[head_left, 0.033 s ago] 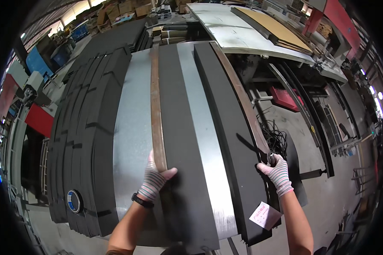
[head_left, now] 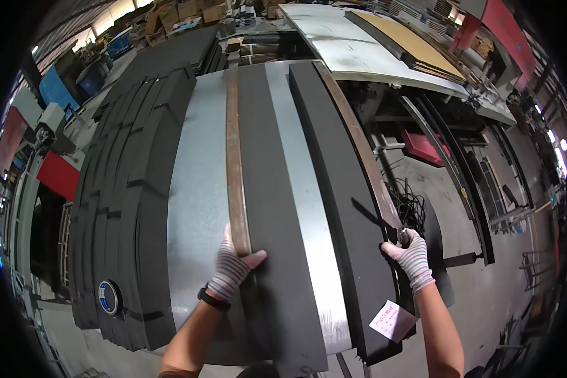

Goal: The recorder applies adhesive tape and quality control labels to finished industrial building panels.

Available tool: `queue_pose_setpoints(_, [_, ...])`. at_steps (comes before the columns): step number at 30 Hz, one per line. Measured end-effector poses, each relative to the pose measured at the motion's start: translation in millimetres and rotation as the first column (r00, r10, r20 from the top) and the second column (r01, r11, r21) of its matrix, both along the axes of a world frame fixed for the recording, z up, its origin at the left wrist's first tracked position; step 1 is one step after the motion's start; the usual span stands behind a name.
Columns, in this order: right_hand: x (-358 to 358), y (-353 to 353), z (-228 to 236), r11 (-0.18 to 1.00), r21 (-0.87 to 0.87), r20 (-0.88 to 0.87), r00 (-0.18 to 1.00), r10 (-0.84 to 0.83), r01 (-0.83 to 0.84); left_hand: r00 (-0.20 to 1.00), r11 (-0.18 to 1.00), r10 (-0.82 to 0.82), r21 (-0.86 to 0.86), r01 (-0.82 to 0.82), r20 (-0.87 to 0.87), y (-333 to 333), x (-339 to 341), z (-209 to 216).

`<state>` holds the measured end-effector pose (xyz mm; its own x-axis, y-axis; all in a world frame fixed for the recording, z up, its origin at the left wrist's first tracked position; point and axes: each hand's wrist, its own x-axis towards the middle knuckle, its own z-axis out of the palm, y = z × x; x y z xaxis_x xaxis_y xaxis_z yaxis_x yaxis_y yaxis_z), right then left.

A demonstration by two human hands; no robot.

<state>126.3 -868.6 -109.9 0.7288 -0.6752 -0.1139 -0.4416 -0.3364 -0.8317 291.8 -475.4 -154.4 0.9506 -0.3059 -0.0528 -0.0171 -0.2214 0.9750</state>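
Head view. Containers: two blue bins [head_left: 89, 82], upper left, and one red tray [head_left: 424, 148], right of centre; contents not legible from here. Cardboard boxes [head_left: 189, 9] at top, too small to count.

Brown bars: two, long, narrow, worn-looking, lying lengthwise on the metal-topped bench [head_left: 198, 157]. The left brown bar [head_left: 233, 151] runs from top centre to mid-frame; the right brown bar [head_left: 354, 120] slants down, right of centre. Dark strips [head_left: 268, 183]: two, matte, one just right of the left bar, the other along the right bar.

Left hand [head_left: 232, 266], striped glove: pinches the left bar's lower end, thumb over the neighbouring strip. Right hand [head_left: 413, 259], likewise gloved: curled at the right bar's lower end, thumb on strip edge; grip cannot be told.

Also noted: one paper slip [head_left: 392, 320], lower right; one round roll [head_left: 109, 297], lower left, on the dark stack [head_left: 123, 170].
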Motion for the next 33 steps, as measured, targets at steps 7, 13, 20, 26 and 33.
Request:
queue_pose_setpoints(7, [7,0,8,0.994,0.105,0.072,0.997,0.034,-0.041,0.996,0.996,0.087,0.032,-0.087,-0.021,-47,-20,5])
queue_pose_setpoints(13, [7,7,8,0.994,0.103,0.084,0.996,0.023,-0.031,0.997,0.994,0.048,0.104,-0.042,-0.063,-56,-25,18])
queue_pose_setpoints(20, [8,10,10,0.988,0.154,0.128,0.992,0.001,-0.021,0.982,0.995,0.03,0.102,-0.011,-0.187,-68,-27,16])
queue_pose_setpoints(26, [10,13,9,0.992,0.124,0.071,0.997,0.021,-0.03,0.995,0.992,0.035,0.123,-0.023,-0.096,-71,-30,17])
queue_pose_setpoints(33, [7,7,4,0.988,0.15,0.037,0.998,0.042,-0.047,0.997,0.998,0.006,0.058,-0.001,-0.08,-69,-34,12])
